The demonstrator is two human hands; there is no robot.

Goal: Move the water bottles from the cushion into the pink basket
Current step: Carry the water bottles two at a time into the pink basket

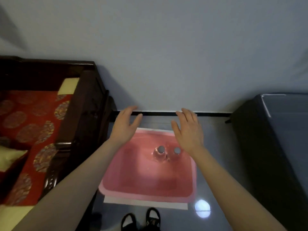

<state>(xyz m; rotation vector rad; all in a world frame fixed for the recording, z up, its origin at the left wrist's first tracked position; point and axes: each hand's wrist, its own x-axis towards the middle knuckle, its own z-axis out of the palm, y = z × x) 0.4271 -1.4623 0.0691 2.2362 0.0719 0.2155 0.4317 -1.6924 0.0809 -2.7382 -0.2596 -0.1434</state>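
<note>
Red patterned fabric is covering the cushion on the dark wooden seat at the left, and no bottle is showing on the part of it in view; a yellow pillow is lying at its near edge. Moving right, the left hand is hovering palm-down over the far left corner of the pink basket, fingers spread wide and gripping nothing. The basket is sitting on the grey floor on a pale sheet, just in front of the person's black shoes. Inside it, toward the far right, two clear water bottles are standing side by side, close enough that they may be touching: the left bottle and the right bottle. Both are upright, their long axes running vertical, grey caps pointing straight up at the camera. Further right, the right hand is hanging open above the basket's far right edge, fingers loosely splayed and empty. A dark case is standing at the far right.

Judging from this, the placing step looks finished or nearly so. To do it well, both hands should be lifting straight up and clear, avoiding the caps, since tall narrow bottles standing on a smooth basket floor are likely to tip at a light knock.
</note>
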